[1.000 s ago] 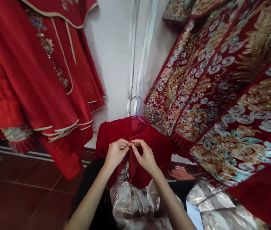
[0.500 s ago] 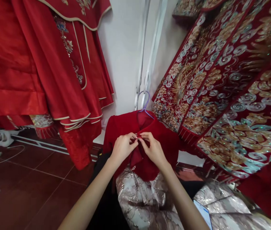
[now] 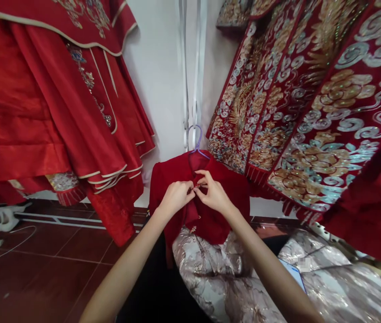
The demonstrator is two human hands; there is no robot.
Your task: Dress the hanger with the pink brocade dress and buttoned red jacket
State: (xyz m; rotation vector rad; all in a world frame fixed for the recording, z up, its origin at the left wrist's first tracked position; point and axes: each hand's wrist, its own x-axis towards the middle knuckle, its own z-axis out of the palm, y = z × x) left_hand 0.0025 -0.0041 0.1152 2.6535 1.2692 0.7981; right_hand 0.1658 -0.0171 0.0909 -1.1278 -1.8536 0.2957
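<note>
A short red velvet jacket (image 3: 229,197) hangs from a purple hanger (image 3: 199,139) in front of me, its lower part against a silvery patterned fabric. At the jacket's front opening, my left hand (image 3: 178,197) pinches the cloth edge. My right hand (image 3: 213,194) meets it there, thumb and index finger closed around a small shiny button (image 3: 196,187); its other fingers are raised. The fingertips partly cover the button, so whether it is through a loop cannot be made out. A second ornate button (image 3: 193,229) sits near the lower hem.
Red garments with cream piping (image 3: 85,112) hang on the left. Heavily embroidered red garments (image 3: 298,134) hang on the right. Silvery fabric (image 3: 207,287) covers my lap area, and a phone (image 3: 293,274) lies at right. White rack bars (image 3: 76,221) run above the tiled floor.
The view has shifted slightly. My right hand's fingers have lifted and spread, while its thumb and index stay at the button. My left hand still pinches the jacket's edge.
</note>
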